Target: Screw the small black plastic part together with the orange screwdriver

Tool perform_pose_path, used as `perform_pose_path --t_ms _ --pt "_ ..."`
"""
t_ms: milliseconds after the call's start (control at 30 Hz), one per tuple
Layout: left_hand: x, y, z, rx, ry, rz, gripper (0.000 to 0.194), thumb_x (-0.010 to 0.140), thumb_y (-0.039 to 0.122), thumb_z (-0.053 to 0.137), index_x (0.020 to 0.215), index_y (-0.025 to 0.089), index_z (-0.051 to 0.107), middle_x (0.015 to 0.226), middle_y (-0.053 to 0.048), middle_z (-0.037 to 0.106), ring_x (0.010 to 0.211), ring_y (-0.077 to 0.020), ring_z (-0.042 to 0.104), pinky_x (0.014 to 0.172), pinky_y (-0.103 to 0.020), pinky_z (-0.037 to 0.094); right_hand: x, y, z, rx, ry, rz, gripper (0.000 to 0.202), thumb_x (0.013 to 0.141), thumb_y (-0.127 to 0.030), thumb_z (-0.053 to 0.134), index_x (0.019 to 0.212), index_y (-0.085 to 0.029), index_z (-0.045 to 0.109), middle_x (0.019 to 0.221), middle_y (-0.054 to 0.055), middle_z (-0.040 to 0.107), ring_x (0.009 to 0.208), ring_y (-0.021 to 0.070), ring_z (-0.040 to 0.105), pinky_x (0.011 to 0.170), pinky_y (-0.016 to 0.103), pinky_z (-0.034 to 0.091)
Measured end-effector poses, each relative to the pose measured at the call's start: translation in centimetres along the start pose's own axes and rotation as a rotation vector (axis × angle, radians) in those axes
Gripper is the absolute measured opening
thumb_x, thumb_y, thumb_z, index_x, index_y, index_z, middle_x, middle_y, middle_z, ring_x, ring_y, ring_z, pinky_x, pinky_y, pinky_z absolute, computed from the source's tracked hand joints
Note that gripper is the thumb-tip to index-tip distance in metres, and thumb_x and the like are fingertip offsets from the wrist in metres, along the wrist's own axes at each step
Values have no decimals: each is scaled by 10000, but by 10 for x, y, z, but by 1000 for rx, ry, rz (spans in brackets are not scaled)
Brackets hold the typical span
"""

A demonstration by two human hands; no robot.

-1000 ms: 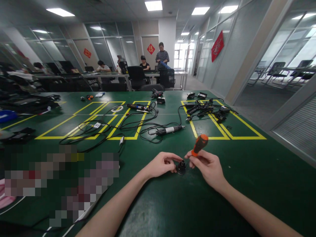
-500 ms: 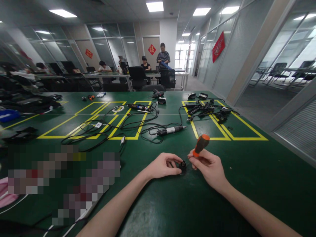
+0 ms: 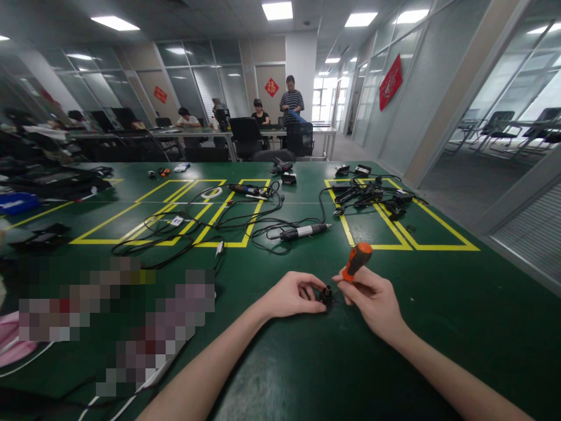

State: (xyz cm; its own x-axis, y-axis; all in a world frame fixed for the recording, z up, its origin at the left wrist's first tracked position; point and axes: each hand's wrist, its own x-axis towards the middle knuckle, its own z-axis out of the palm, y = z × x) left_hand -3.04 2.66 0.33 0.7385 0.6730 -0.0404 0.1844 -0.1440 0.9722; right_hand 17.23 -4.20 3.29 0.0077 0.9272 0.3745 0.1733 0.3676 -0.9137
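Black stepped part [image 3: 327, 295] stands upright on the table [image 3: 272, 374], in front of the wearer and between the 2 hands, as I see it from my remote seat. The left hand [image 3: 291, 295] has its thumb and a finger curled around the part's left side, the gap between them only as wide as the piece; I judge this grip is there to keep it from tipping or turning.

The right hand [image 3: 372, 295] is closed on an orange-and-black screwdriver [image 3: 359, 260], pinched low with the handle leaning up and out, probably for fine control near the part. I cannot make out the shaft or tip behind the fingers.

Green and slightly glossy, the tabletop carries yellow tape outlines [image 3: 445, 248]. Beyond the hands I see a silver-and-black corded tool [image 3: 304, 233], and farther right a heap of black cables and fittings [image 3: 366, 193].

Across the room, a person in a striped top [image 3: 292, 100] stands behind another table, near a seated person in black [image 3: 258, 117]. Glass partitions [image 3: 416, 82] line the right, under bright ceiling panels [image 3: 277, 10].
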Motion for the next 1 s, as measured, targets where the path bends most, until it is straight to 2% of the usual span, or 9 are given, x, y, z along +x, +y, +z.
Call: perform_pose_path --t_ms 133,233,300,400,500,633,733,833,1000 --pt "0 -1 1 2 14 -9 453 699 325 815 1089 118 710 750 -21 676 652 -111 607 627 -214 485 1 1 -2 4 13 42 129 808 -290 761 844 -167 748 711 35 681 493 125 590 487 263 510" --pt "1 -2 1 1 10 -14 477 702 336 815 1110 115 704 751 -23 673 660 -117 616 636 -220 489 1 1 -1 67 -40 58 145 860 -305 708 905 -171 737 737 50 715 515 136 619 517 274 539" --pt "1 -2 1 -1 13 -12 483 700 335 817 1112 112 701 734 -18 667 657 -118 615 634 -220 489 1 1 0 84 -66 37 138 884 -300 678 926 -181 735 763 48 710 544 137 626 534 274 547" --pt "0 -2 1 2 19 -4 463 698 323 818 1094 115 705 724 -13 661 658 -116 609 631 -216 488 1 0 0 24 -34 -32 91 854 -271 707 864 -187 741 807 43 683 562 129 613 527 262 533" --pt "0 0 0 4 15 -10 468 701 329 818 1103 119 704 727 -13 662 658 -115 606 626 -214 485 2 -1 -1 -60 -18 -72 84 841 -256 724 804 -182 743 731 26 651 557 130 599 511 252 508" --pt "-1 1 0 1 11 -13 461 705 341 815 1089 110 706 730 -17 660 654 -113 603 626 -214 482 1 0 -2 -21 -85 -33 118 892 -267 672 844 -174 727 673 20 655 558 143 618 550 270 532" --pt "0 1 1 6 19 -16 465 704 349 816 1088 111 704 721 -15 657 649 -115 603 621 -214 479 -1 2 -1 34 -118 -33 117 906 -276 655 886 -181 719 748 34 675 596 152 643 578 284 556" --pt "0 0 1 -3 16 -15 461 706 336 814 1097 117 704 724 -13 660 650 -115 606 620 -214 481 -2 2 0 -38 -83 -81 82 872 -264 698 852 -190 727 823 42 671 632 150 639 584 276 543" --pt "0 0 1 3 13 -17 460 708 342 814 1090 109 704 722 -17 660 642 -113 604 613 -213 480 1 -2 -1 -143 -73 -123 143 886 -260 684 766 -190 717 704 19 638 629 154 614 595 277 512"
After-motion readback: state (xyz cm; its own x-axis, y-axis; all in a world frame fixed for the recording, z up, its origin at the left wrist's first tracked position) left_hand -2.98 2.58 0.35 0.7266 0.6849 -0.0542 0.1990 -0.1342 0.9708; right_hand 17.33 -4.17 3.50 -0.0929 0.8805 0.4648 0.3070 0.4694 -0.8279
